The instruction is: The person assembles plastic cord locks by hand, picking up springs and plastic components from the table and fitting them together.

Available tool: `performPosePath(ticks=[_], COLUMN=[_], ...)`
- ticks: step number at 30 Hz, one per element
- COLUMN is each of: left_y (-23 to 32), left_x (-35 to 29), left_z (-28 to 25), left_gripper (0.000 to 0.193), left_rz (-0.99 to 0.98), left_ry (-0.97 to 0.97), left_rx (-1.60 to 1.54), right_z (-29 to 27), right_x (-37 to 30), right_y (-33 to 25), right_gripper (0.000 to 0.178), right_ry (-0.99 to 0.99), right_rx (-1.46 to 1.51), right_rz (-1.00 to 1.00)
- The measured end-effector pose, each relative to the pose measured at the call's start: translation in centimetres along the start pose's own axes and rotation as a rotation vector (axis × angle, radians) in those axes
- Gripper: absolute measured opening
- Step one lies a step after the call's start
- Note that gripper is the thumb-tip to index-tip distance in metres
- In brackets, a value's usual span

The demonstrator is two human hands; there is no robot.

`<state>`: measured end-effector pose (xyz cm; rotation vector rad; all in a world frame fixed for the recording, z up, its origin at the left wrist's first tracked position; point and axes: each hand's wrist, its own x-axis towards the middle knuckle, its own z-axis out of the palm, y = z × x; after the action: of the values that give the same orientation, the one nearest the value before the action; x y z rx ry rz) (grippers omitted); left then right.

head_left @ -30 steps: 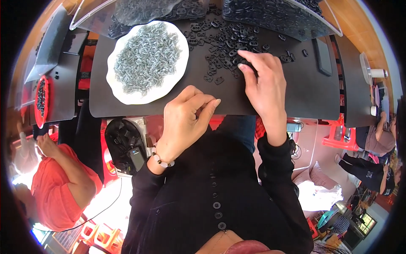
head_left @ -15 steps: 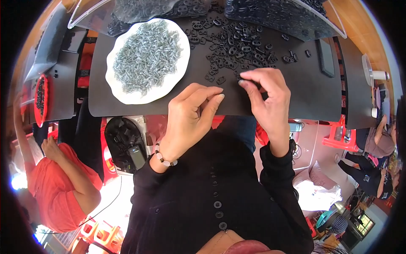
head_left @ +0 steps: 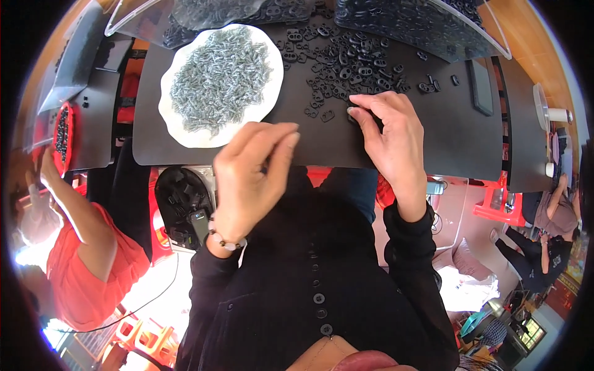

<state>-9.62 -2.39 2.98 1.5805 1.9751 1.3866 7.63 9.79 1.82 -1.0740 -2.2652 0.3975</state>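
My left hand (head_left: 255,170), with a bead bracelet at its wrist, is over the table's front edge by the plate. Its thumb and forefinger are pinched together; whatever lies between them is hidden or too small to make out. My right hand (head_left: 394,139) hovers at the near side of a spread of black plastic cord-lock parts (head_left: 365,69). A small dark part, mostly covered, shows between its thumb and forefinger. On the left, a white scalloped plate (head_left: 168,114) carries a heap of small metal springs (head_left: 219,80).
Clear bins of black parts (head_left: 402,28) line the back of the dark table (head_left: 448,145). A dark phone-like slab (head_left: 480,88) lies at the right. On the left, a person in a red shirt (head_left: 99,266) reaches toward a red tray (head_left: 67,157). A black bag (head_left: 179,201) sits below the table.
My left hand has moved left, away from the right hand and toward the plate. My right hand has barely shifted. The neighbouring person's arm has reached up to the red tray.
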Motion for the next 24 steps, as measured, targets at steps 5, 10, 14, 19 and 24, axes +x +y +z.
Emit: performPosePath(ticks=[5, 10, 14, 19, 24], left_y=[-2.3, -4.6, -4.8, -5.1, -5.8], left_x=[3.0, 5.4, 6.0, 6.0, 5.4], left_z=[-3.7, -4.5, -4.3, -4.3, -4.1], left_gripper=[0.013, 0.017, 0.014, 0.011, 0.014], left_rz=[0.028, 0.101, 0.101, 0.092, -0.107], left_ry=[0.072, -0.028, -0.076, -0.028, 0.101], left_rx=[0.364, 0.504, 0.493, 0.377, 0.062], right_z=[-0.4, -1.0, -1.1, -1.5, -2.0], right_x=[0.8, 2.0, 2.1, 1.5, 0.6], right_y=[-0.6, -1.0, -1.1, -0.3, -0.6], right_gripper=[0.015, 0.016, 0.016, 0.017, 0.014], right_ry=[-0.112, -0.245, -0.235, -0.192, -0.16], right_rx=[-0.075, -0.093, -0.109, -0.054, -0.012], right_rz=[0.088, 0.191, 0.165, 0.137, 0.198])
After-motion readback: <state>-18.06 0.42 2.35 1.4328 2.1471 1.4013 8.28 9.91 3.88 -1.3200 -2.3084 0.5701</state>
